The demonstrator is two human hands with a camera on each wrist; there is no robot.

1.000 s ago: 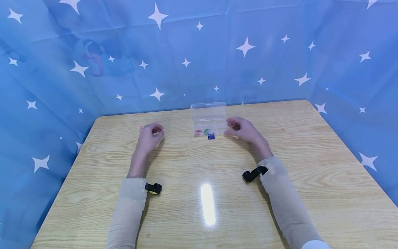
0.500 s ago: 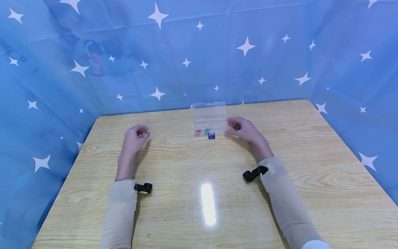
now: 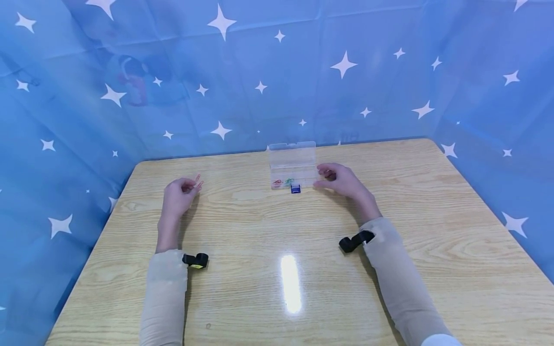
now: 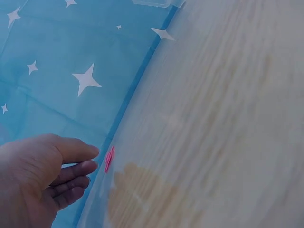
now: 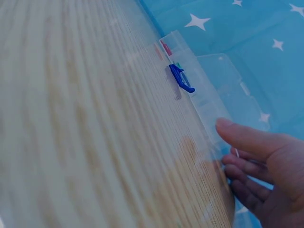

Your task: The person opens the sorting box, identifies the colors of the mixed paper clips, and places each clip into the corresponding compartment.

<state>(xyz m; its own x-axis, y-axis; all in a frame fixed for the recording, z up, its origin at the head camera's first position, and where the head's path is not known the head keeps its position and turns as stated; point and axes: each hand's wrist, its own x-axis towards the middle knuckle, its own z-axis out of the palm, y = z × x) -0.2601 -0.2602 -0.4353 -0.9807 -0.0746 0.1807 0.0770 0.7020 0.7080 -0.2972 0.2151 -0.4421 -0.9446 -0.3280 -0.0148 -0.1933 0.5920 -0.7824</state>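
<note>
Left hand (image 3: 176, 197) curled loosely by a pink clip (image 4: 109, 159) (blurred); right hand (image 3: 342, 181) relaxed, grip spread, beside the clear box (image 3: 292, 166).

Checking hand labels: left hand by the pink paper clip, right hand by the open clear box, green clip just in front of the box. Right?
Not quite: the clip in front of the clear box is blue, as the right wrist view shows. Left hand at the pink paper clip and right hand by the box are correct.

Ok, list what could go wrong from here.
1. The pink clip lies at the left hand's fingertips; it is small and flat, so a pinch may slip.
2. The open box looks light; the right hand beside it could nudge it and scatter the clips inside.
3. The blue clip lies loose by the box and could be knocked away.
</note>
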